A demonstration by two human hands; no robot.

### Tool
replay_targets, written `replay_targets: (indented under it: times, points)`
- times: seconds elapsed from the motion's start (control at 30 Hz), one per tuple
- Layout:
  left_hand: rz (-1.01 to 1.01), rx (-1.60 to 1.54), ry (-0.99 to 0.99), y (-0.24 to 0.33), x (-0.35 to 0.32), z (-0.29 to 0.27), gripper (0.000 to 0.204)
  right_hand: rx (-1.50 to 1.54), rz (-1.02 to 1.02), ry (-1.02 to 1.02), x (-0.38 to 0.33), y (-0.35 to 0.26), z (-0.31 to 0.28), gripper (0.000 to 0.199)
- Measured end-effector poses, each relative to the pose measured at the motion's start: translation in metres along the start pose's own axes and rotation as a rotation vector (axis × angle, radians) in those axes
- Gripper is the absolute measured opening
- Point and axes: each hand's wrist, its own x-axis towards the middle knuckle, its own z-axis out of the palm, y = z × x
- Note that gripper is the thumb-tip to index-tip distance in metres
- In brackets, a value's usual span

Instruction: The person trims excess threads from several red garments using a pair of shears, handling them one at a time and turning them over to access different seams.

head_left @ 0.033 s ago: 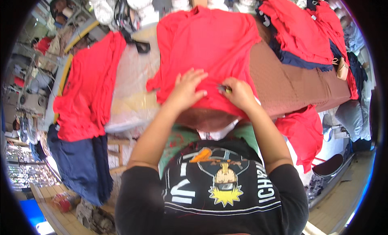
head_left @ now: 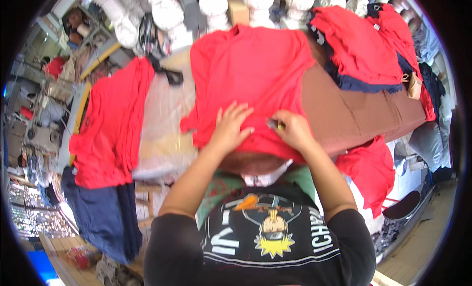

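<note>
A red long-sleeved shirt (head_left: 250,64) lies spread out in front of me, its hem toward my body. My left hand (head_left: 231,126) rests flat on its lower part, fingers spread. Near the hem on the right, my right hand (head_left: 293,131) is closed around what look like small thread snips (head_left: 274,123); a metal tip and a bit of yellow show, and the rest is hidden in the palm. The tip points left, over the red cloth, toward my left hand. Whether it touches the cloth I cannot tell.
The shirt lies on a brown-covered table (head_left: 346,109). Red garments (head_left: 364,45) are piled on navy ones at the far right. More red garments (head_left: 110,123) hang over navy cloth (head_left: 103,212) at left. Large white thread cones (head_left: 214,3) line the back. A red garment (head_left: 368,170) hangs at right.
The whole scene sits slightly lower in the picture now, as the view has tilted. Both hands keep nearly the same places on the shirt.
</note>
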Motion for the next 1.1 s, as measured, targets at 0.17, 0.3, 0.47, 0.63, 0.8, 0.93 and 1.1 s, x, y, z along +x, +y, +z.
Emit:
replay_targets:
  times: [0.17, 0.3, 0.47, 0.63, 0.8, 0.93, 1.1]
  points:
    - [-0.003, -0.076, -0.003, 0.004, -0.004, 0.015, 0.037, 0.029, -0.03, -0.065, 0.001, 0.024, 0.004, 0.017]
    - [-0.017, -0.144, -0.024, 0.008, -0.006, 0.007, 0.028, 0.083, -0.044, -0.123, -0.001, 0.024, 0.007, 0.016]
    - [-0.077, -0.164, -0.145, 0.009, -0.001, 0.0, 0.028, 0.13, -0.019, -0.164, 0.0, 0.024, 0.004, 0.022]
    - [-0.103, -0.157, -0.169, 0.009, 0.001, 0.001, 0.026, 0.146, -0.028, -0.181, 0.002, 0.025, 0.003, 0.024]
    - [-0.084, -0.169, -0.121, 0.004, -0.008, 0.009, 0.027, 0.14, -0.04, -0.181, 0.006, 0.022, 0.005, 0.025]
    - [0.073, -0.013, -0.011, 0.013, 0.005, 0.006, 0.034, 0.082, -0.052, -0.318, 0.007, 0.026, 0.002, 0.023]
    - [-0.089, -0.068, 0.182, 0.037, 0.032, -0.012, 0.042, -0.146, -0.337, 0.089, 0.029, -0.075, -0.104, 0.015]
